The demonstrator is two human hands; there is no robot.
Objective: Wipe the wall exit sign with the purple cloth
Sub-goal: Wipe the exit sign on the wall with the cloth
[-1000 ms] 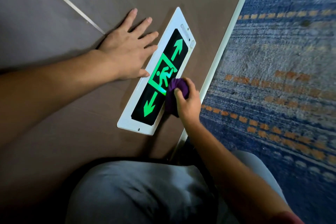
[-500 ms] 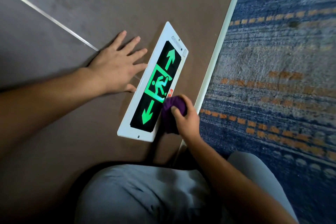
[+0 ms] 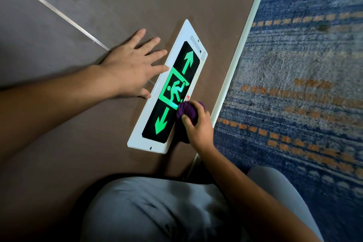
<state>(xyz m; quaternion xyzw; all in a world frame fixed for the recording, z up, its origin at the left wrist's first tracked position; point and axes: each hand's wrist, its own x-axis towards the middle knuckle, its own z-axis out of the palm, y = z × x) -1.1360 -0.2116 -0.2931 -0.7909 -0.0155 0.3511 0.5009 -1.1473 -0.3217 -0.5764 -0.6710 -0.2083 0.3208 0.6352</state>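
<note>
The exit sign [image 3: 169, 92] is a white-framed black panel with glowing green arrows and a running figure, fixed low on the brown wall. My right hand [image 3: 198, 125] grips a bunched purple cloth [image 3: 186, 113] and presses it against the sign's right edge, beside the lower arrow. My left hand [image 3: 133, 67] lies flat on the wall with fingers spread, its fingertips touching the sign's left frame.
A white skirting strip [image 3: 235, 61] runs along the wall's base. A blue carpet [image 3: 294, 84] with orange dashes covers the floor on the right. My knees in grey trousers [image 3: 157, 210] fill the bottom. A thin metal seam [image 3: 55, 12] crosses the wall.
My right hand has slid the cloth down along the sign's right edge and back up a little. My left hand stays flat on the wall. The camera view has shifted.
</note>
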